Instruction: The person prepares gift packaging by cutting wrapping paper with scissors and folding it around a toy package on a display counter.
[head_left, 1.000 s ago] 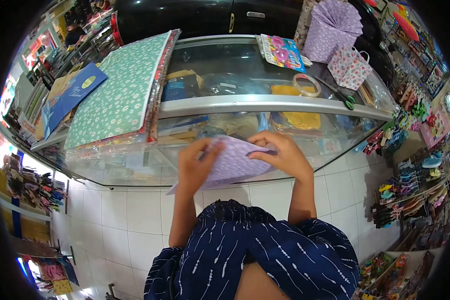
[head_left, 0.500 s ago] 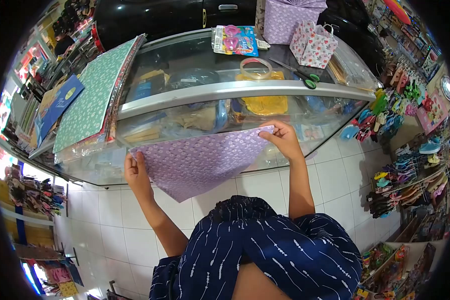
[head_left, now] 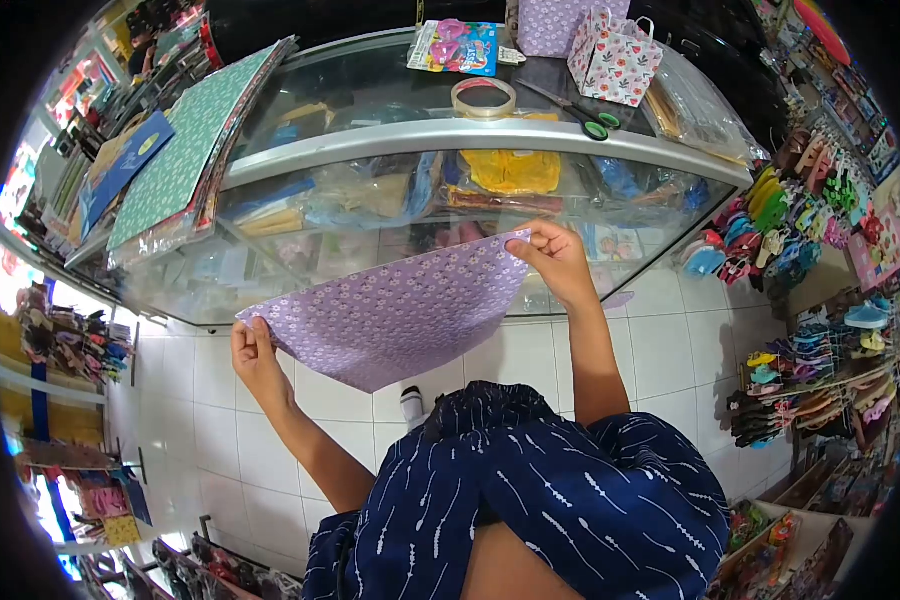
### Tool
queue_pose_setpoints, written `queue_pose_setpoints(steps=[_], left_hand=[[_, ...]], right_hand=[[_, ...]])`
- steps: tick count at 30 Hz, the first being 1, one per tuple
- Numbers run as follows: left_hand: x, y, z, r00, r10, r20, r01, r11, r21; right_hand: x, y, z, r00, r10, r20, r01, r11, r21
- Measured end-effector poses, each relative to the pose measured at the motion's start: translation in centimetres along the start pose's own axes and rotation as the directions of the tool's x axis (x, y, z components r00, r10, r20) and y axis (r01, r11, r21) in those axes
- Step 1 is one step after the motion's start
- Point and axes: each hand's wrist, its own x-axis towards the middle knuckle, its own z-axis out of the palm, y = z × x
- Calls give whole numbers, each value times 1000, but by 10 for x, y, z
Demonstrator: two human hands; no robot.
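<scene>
A purple sheet of wrapping paper (head_left: 400, 315) with small white flowers hangs between my hands, in front of the glass counter. My left hand (head_left: 257, 358) pinches its left corner between thumb and fingers. At the upper right corner, my right hand (head_left: 555, 258) grips the sheet the same way and sits higher than the left. The paper sags toward me, its lower edge coming to a point above the floor.
On the glass counter (head_left: 370, 138) lie a roll of clear tape (head_left: 511, 97), green-handled scissors (head_left: 592, 122), a toy pack (head_left: 457, 47) and a floral paper bag (head_left: 615, 65). Green patterned paper sheets (head_left: 185, 150) lie at left. Sandals (head_left: 800, 360) hang on racks at right.
The view has shifted, so the counter sits higher in it. The sheet is spread a little wider and shows more of its surface; both hands keep their hold on its corners.
</scene>
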Motion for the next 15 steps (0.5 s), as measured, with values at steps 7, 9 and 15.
queue_pose_setpoints(steps=[7, 9, 15], left_hand=[[-12, 5, -32, 994, -83, 76, 88, 994, -60], [-14, 8, -41, 977, -145, 154, 160, 983, -89], [-1, -18, -59, 939, -148, 309, 201, 969, -147]], right_hand=[[0, 10, -2, 999, 19, 32, -21, 999, 41], [2, 15, -5, 999, 29, 34, -31, 997, 71], [4, 33, -13, 997, 82, 1, -82, 987, 142]])
